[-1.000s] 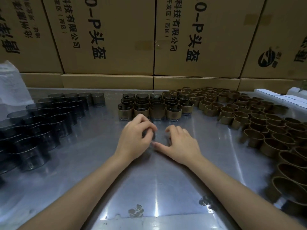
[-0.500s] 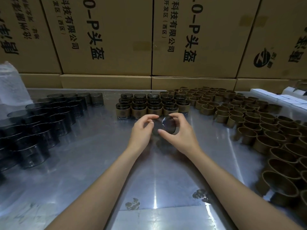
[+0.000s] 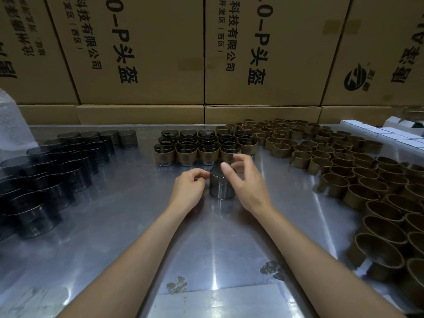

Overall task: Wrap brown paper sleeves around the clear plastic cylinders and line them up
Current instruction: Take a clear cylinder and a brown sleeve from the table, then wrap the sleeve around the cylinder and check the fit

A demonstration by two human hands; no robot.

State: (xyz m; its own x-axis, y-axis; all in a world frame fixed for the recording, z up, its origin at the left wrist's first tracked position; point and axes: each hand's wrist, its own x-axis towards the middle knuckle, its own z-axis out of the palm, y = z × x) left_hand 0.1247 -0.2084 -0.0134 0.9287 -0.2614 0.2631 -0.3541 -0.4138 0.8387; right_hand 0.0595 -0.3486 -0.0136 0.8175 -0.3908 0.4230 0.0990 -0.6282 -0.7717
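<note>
A bare smoky clear cylinder [image 3: 222, 188] stands upright on the metal table [image 3: 128, 226], just in front of the rows of sleeved cylinders [image 3: 186, 157]. My left hand [image 3: 187, 189] has curled fingers and pinches the cylinder's left rim. My right hand [image 3: 249, 182] hovers over its right side with fingers spread and loosely bent; its thumb is by the top rim. No sleeve is on this cylinder. Bare cylinders [image 3: 57, 175] crowd the left of the table. Loose brown paper sleeves [image 3: 344, 173] lie in a large spread on the right.
Stacked cardboard boxes [image 3: 142, 53] wall off the back of the table. White boxes [image 3: 390, 134] sit at the far right. A clear plastic bag [image 3: 10, 125] stands at the far left. Bare metal lies between my arms and toward the front edge.
The cylinder, held tilted between both hands half a second ago, now stands upright on the table. My right hand's fingers have spread and lifted off it.
</note>
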